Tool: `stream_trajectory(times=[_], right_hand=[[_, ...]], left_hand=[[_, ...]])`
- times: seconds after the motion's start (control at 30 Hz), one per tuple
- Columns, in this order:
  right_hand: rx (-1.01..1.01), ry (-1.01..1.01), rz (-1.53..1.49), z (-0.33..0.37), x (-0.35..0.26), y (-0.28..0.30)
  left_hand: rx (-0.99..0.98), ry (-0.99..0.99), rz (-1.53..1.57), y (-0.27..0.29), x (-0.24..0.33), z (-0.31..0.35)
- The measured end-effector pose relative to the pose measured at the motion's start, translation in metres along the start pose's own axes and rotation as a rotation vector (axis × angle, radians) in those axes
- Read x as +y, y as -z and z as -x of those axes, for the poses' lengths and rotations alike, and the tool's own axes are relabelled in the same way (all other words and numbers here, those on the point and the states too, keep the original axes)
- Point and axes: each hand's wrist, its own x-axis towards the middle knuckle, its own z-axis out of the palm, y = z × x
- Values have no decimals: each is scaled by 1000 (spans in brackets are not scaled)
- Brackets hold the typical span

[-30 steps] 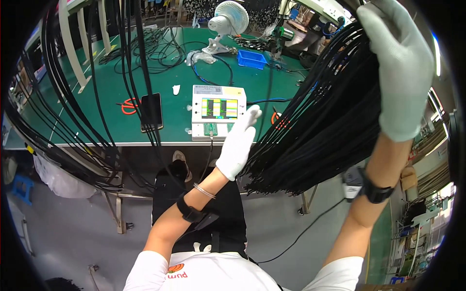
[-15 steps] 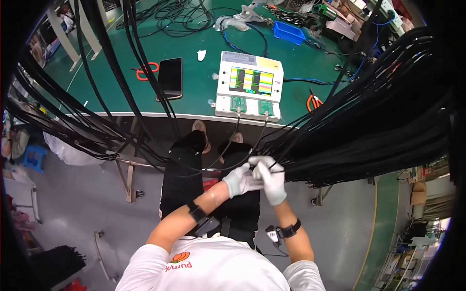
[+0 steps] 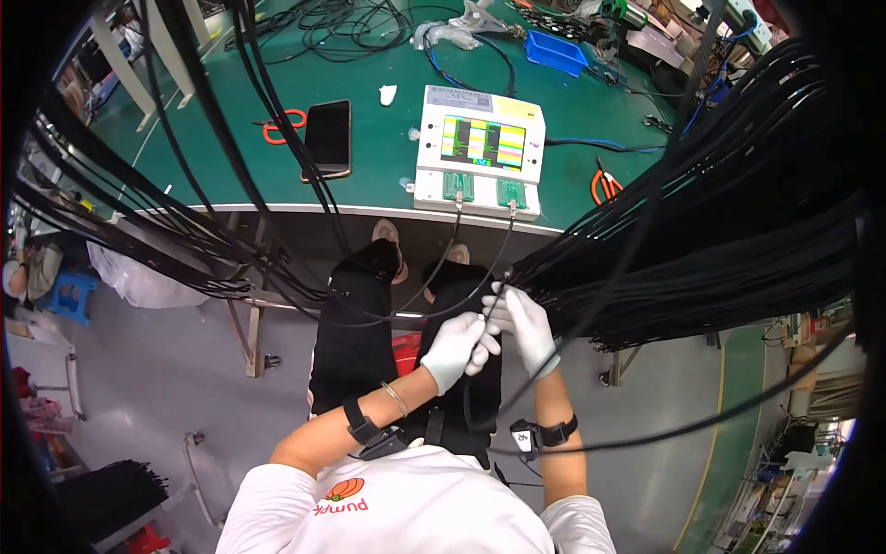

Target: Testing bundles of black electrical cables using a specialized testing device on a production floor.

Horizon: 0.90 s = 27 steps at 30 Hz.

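Observation:
Both my hands wear white gloves and meet above my lap, beside a thick bundle of black cables. My left hand is closed in a pinch on a black cable, which hangs in a loop below it. Just to its right, my right hand has its fingers bent round the cable, close to the bundle's near end. The cable's end is too small to make out. Ahead on the bench stands a white tester with a lit colour screen. Two cables run from its green socket boards down toward my lap.
The green bench carries a dark phone, red-handled scissors, orange-handled pliers, a blue tray and coiled cables. More black cables hang at the left. A blue stool stands on the floor.
My hands have shifted from being pressed together to slightly apart. A black cable now loops below them and sweeps across my right forearm to the right, blurred in places.

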Motion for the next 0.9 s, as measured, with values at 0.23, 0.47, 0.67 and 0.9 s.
stream_trajectory(times=[0.23, 0.47, 0.67, 0.9], right_hand=[[-155, 313, -243, -14, -42, -7], [166, 448, 425, -38, -69, -28], [121, 259, 237, -53, -78, -31], [96, 349, 223, -63, -81, -47]], left_hand=[[128, -464, -318, -11, 32, 15], [324, -553, -271, -18, 130, 50], [383, -804, -674, 1, 128, 27], [328, -544, -505, 5, 146, -30]])
